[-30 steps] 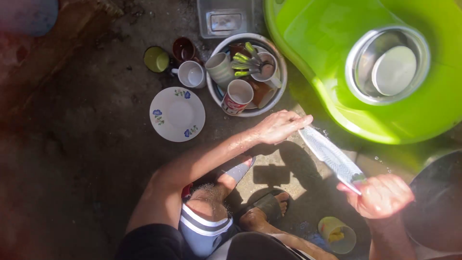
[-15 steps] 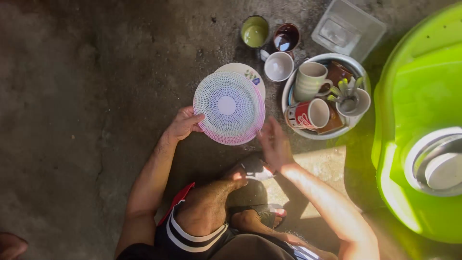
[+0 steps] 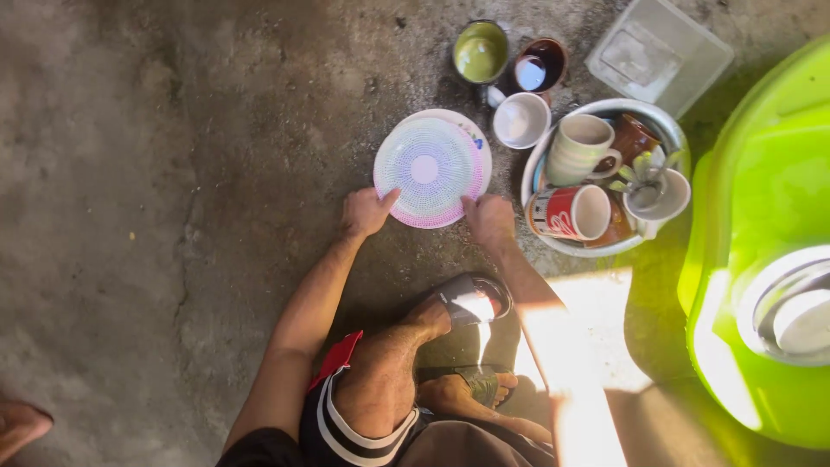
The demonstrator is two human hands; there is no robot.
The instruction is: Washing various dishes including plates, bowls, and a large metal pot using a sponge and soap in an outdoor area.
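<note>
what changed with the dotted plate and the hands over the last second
The dotted plate went from being held on edge near the green tub to lying on the flowered plate. Left hand and right hand now both touch its rim. The bowl of mugs stayed put.

A rough grey concrete floor point(image 3: 156, 173) carries everything. Directly on it stand a round metal basin point(image 3: 553, 244), a green mug point(image 3: 481, 52), a brown mug point(image 3: 540, 63), a white cup point(image 3: 521, 119), a clear, probably plastic, square lid point(image 3: 659, 54) and a bright green plastic tub point(image 3: 761, 182).
</note>
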